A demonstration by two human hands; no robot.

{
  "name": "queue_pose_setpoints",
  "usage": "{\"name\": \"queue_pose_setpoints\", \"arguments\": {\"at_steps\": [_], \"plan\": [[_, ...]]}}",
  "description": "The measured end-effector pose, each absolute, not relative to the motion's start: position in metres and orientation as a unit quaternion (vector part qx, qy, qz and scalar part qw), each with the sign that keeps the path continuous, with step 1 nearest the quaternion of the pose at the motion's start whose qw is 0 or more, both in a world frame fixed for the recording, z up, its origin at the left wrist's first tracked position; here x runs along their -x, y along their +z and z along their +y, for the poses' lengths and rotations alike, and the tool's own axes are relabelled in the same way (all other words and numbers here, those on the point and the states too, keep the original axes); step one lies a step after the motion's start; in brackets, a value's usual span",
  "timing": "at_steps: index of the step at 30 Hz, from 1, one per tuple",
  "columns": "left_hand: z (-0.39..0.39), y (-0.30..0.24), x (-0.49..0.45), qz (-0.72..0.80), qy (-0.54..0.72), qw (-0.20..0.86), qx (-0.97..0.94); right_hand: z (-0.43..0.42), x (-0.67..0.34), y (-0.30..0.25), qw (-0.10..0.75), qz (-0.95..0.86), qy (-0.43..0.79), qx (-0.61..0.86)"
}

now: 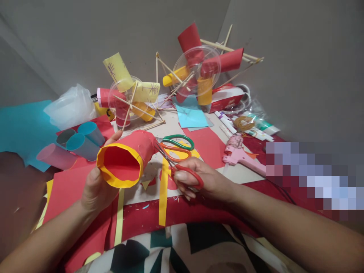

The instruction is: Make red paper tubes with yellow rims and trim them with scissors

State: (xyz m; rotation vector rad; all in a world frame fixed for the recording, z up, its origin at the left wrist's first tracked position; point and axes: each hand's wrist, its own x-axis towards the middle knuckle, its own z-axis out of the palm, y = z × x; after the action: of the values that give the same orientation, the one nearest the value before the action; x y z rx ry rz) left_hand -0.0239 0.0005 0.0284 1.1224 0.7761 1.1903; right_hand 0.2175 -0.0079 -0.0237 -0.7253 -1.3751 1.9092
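Observation:
My left hand (98, 191) is wrapped around a red paper cylinder (146, 144) whose near open end has a folded yellow rim. The cylinder lies tilted, its opening facing me. My right hand (203, 180) grips red-handled scissors (197, 175), with fingers in the loops. Their blades reach to the cylinder's far right end; whether they touch the paper is hard to tell. Just behind lie green-handled scissors (192, 141) and orange-handled scissors (187, 154). A yellow paper strip (163, 199) hangs down below the blades, over the table's front edge.
Two stick-and-paper wheels, a yellow-red one (146, 91) and a red-orange one (224, 62), stand at the back. Coloured paper cylinders (81, 146) lie left. A pink glue gun (241, 157) lies right, near rubber bands (244, 124). Red paper sheets (69, 189) cover the left front.

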Motion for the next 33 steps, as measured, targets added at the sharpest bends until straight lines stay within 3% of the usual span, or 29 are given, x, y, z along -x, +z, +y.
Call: {"name": "queue_pose_setpoints", "arguments": {"at_steps": [21,33], "plan": [[-0.015,0.012,0.026,0.415,0.506,0.632,-0.414,-0.008,-0.213,-0.017,0.358,-0.581,0.643,0.347],[-0.014,0.015,0.025,0.38,0.497,0.678,-0.386,-0.009,-0.211,-0.016,0.36,-0.578,0.626,0.38]]}}
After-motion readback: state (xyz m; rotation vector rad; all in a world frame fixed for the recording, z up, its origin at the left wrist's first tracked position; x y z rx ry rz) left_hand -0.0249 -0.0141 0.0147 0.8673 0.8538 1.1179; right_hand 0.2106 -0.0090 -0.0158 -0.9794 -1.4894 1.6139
